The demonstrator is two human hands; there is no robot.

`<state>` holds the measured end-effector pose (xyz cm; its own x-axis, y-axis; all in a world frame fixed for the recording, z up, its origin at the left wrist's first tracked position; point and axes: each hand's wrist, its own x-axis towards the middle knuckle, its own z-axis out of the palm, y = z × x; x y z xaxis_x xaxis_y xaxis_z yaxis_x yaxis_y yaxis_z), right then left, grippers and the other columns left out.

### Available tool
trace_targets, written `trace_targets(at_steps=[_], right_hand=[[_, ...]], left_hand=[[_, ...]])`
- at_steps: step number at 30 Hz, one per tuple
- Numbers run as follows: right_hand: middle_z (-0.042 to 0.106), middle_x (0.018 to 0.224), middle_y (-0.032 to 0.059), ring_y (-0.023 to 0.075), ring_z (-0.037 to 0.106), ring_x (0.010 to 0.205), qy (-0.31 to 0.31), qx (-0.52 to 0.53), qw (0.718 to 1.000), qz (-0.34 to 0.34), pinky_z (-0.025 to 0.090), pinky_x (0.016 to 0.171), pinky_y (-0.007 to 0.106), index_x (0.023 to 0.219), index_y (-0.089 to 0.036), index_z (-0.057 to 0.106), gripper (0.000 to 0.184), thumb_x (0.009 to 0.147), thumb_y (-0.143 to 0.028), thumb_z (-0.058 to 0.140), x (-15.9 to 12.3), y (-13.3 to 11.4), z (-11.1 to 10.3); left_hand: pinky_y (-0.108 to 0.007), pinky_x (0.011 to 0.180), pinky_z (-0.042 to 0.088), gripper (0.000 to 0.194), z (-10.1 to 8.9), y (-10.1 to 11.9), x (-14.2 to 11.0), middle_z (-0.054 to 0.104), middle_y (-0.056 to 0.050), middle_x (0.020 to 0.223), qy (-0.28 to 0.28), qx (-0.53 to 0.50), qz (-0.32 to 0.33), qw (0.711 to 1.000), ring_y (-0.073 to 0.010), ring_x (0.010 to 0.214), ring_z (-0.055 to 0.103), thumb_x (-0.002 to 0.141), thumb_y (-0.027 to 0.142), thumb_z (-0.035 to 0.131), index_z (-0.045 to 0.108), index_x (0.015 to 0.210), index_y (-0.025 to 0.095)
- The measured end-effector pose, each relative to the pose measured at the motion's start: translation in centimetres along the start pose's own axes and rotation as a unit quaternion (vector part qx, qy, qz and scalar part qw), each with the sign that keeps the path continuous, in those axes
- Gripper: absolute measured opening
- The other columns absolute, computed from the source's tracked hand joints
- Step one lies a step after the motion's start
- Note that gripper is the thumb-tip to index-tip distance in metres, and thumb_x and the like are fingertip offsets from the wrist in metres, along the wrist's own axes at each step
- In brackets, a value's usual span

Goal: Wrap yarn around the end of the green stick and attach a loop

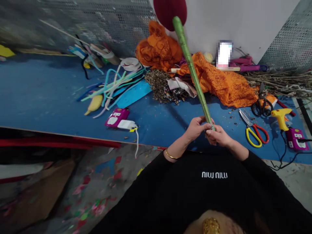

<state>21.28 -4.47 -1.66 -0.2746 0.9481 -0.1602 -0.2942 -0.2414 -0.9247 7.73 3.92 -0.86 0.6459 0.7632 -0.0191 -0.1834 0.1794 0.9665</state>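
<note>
Both hands grip the lower end of a long green-wrapped stem [193, 71], which slants up and away from me. At its far end sits a rounded dark red head [170, 13], cut off by the top of the view. My left hand [197, 129] pinches the stem just above the bottom tip, thumb across it. Close against it, my right hand [218, 135] has its fingers curled around the very end. The tip is partly hidden by the fingers. Both hands are over the front edge of the blue table [156, 122].
Scissors with yellow and red handles [254, 133], black-handled scissors [262, 104] and a yellow glue gun [281, 117] lie to the right. Orange printed cloth [226, 86] and dried plant bits [158, 86] are behind. Pipe cleaners [117, 81] and a purple power socket [117, 117] lie left.
</note>
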Motion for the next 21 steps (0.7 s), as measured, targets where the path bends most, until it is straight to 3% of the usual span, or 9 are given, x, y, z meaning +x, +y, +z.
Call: trace_targets(at_steps=[3, 6, 8, 10, 12, 14, 16, 18, 21], right_hand=[[0.040, 0.050, -0.0120, 0.0048, 0.037, 0.037, -0.014, -0.015, 1.000, 0.001, 0.033, 0.035, 0.020, 0.077, -0.022, 0.043, 0.061, 0.075, -0.073, 0.077, -0.1, -0.2, -0.1], [0.044, 0.052, -0.0118, 0.0047, 0.038, 0.039, -0.049, -0.055, 0.997, 0.014, 0.033, 0.038, 0.019, 0.082, -0.022, 0.044, 0.060, 0.077, -0.073, 0.075, -0.3, -0.1, -0.4], [0.045, 0.055, -0.0111, 0.0046, 0.038, 0.041, -0.077, -0.085, 0.993, 0.036, 0.034, 0.040, 0.019, 0.083, -0.021, 0.045, 0.058, 0.079, -0.072, 0.073, -0.4, -0.1, -0.7], [0.046, 0.057, -0.0101, 0.0053, 0.039, 0.043, -0.099, -0.119, 0.987, 0.053, 0.035, 0.042, 0.020, 0.085, -0.021, 0.047, 0.056, 0.082, -0.072, 0.070, -0.5, -0.1, -1.0], [0.053, 0.063, -0.0065, 0.0079, 0.047, 0.051, -0.059, -0.204, 0.977, 0.021, 0.041, 0.050, 0.022, 0.091, -0.020, 0.051, 0.049, 0.088, -0.067, 0.066, -0.5, -0.3, -1.2], [0.067, 0.084, 0.0019, 0.0132, 0.061, 0.072, 0.048, -0.357, 0.932, -0.037, 0.049, 0.067, 0.025, 0.103, -0.017, 0.058, 0.039, 0.093, -0.054, 0.065, -0.5, -0.6, -1.0], [0.071, 0.113, 0.0106, 0.0191, 0.067, 0.096, 0.151, -0.519, 0.839, -0.057, 0.049, 0.082, 0.028, 0.123, -0.017, 0.060, 0.034, 0.097, -0.038, 0.063, -0.4, -1.0, -0.4], [0.069, 0.125, 0.0156, 0.0222, 0.067, 0.105, 0.190, -0.629, 0.754, -0.023, 0.047, 0.084, 0.030, 0.135, -0.017, 0.058, 0.035, 0.102, -0.028, 0.056, -0.3, -1.3, 0.2], [0.072, 0.116, 0.0155, 0.0228, 0.067, 0.096, 0.189, -0.701, 0.687, 0.035, 0.038, 0.072, 0.031, 0.124, -0.017, 0.063, 0.030, 0.107, -0.035, 0.046, -0.5, -2.0, 0.5]], left_hand=[[-0.025, 0.086, 0.056, 0.046, -0.9, 1.3, 0.2, 0.080, -0.005, 0.090, -0.004, -0.004, 0.012, 1.000, -0.0164, 0.086, 0.072, 0.057, 0.048, 0.101, 0.084, 0.088, 0.019], [-0.029, 0.088, 0.060, 0.074, -1.8, 4.3, 1.1, 0.080, -0.008, 0.098, 0.028, -0.137, 0.076, 0.987, -0.0190, 0.090, 0.074, 0.051, 0.063, 0.100, 0.081, 0.108, 0.020], [-0.029, 0.083, 0.062, 0.071, -2.3, 6.7, 1.7, 0.078, -0.006, 0.095, 0.059, -0.214, 0.095, 0.971, -0.0176, 0.083, 0.074, 0.053, 0.065, 0.098, 0.078, 0.105, 0.020], [-0.021, 0.060, 0.057, 0.047, -2.7, 8.5, 2.1, 0.063, 0.003, 0.065, 0.084, -0.271, 0.078, 0.956, -0.0085, 0.055, 0.060, 0.076, 0.062, 0.087, 0.070, 0.083, 0.019], [-0.017, 0.039, 0.036, 0.057, -2.9, 9.4, 2.2, 0.033, 0.010, 0.045, 0.114, -0.307, 0.049, 0.944, -0.0039, 0.034, 0.031, 0.099, 0.058, 0.065, 0.048, 0.060, 0.020], [-0.018, 0.034, 0.022, 0.065, -2.8, 9.2, 2.3, 0.017, 0.010, 0.041, 0.159, -0.322, 0.032, 0.933, -0.0038, 0.032, 0.014, 0.110, 0.054, 0.044, 0.031, 0.056, 0.020], [-0.017, 0.036, 0.023, 0.065, -2.5, 8.2, 2.4, 0.017, 0.011, 0.042, 0.207, -0.322, 0.032, 0.923, -0.0036, 0.033, 0.015, 0.110, 0.054, 0.041, 0.027, 0.057, 0.020], [-0.016, 0.041, 0.031, 0.064, -2.1, 6.9, 2.5, 0.021, 0.012, 0.044, 0.235, -0.320, 0.030, 0.917, -0.0030, 0.034, 0.021, 0.105, 0.057, 0.054, 0.029, 0.059, 0.020], [-0.018, 0.056, 0.050, 0.055, -2.3, 4.4, 2.4, 0.034, 0.013, 0.048, 0.250, -0.318, 0.001, 0.914, -0.0037, 0.040, 0.039, 0.092, 0.057, 0.075, 0.043, 0.066, 0.020]])
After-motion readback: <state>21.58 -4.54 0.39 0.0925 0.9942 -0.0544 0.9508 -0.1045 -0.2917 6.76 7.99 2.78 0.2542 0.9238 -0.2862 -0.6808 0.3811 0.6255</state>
